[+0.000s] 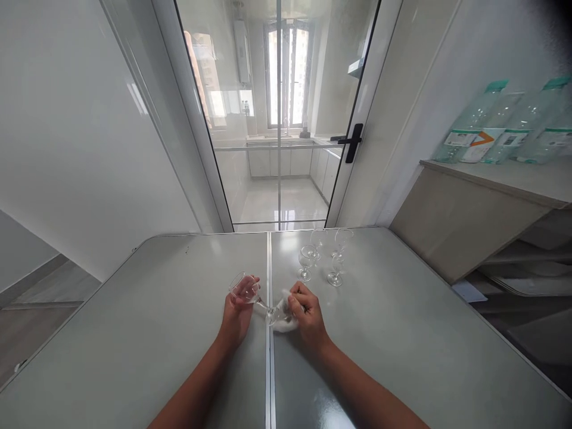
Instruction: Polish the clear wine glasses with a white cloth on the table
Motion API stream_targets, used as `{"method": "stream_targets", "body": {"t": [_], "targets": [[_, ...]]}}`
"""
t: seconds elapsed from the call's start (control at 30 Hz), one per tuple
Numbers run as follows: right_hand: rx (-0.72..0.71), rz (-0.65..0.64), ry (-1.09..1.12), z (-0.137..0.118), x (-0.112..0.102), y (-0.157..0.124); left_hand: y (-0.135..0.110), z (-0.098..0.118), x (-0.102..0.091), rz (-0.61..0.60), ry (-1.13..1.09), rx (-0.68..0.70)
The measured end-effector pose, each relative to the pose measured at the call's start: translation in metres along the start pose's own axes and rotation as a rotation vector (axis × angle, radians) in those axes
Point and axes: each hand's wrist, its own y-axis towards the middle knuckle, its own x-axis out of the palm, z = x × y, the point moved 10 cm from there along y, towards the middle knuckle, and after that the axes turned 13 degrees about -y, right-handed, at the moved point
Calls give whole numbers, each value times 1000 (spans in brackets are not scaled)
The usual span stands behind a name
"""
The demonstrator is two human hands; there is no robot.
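My left hand (238, 314) is closed around the bowl of a clear wine glass (245, 288). The glass lies tilted on its side in the air, its rim to the left and its foot to the right. In my right hand (308, 311) a white cloth (286, 325) is pinched, bunched up against the foot of the glass. Part of the cloth is hidden behind my fingers and the clear foot. Beyond my right hand, several more stemmed glasses stand upright, the nearest being one glass (305, 262) and another glass (336, 271).
The grey-green table (134, 333) has a metal seam (269, 381) down its middle. Past its far edge is a glazed door (277, 179) with a black handle (354, 143). Several plastic bottles (496, 128) stand on a shelf (500, 179) at the right.
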Motion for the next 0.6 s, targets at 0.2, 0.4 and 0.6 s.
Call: {"method": "stream_targets", "body": {"t": [0.2,0.4,0.6], "targets": [[-2,-87,-23,-15,-2,4,-2,-4,1,-35,105,0],[-55,-394,-154,-16,42,-13,-4,-4,16,-114,157,-35],[-182,-372,-463,-10,57,-22,-15,-24,32,-334,261,-176]]}}
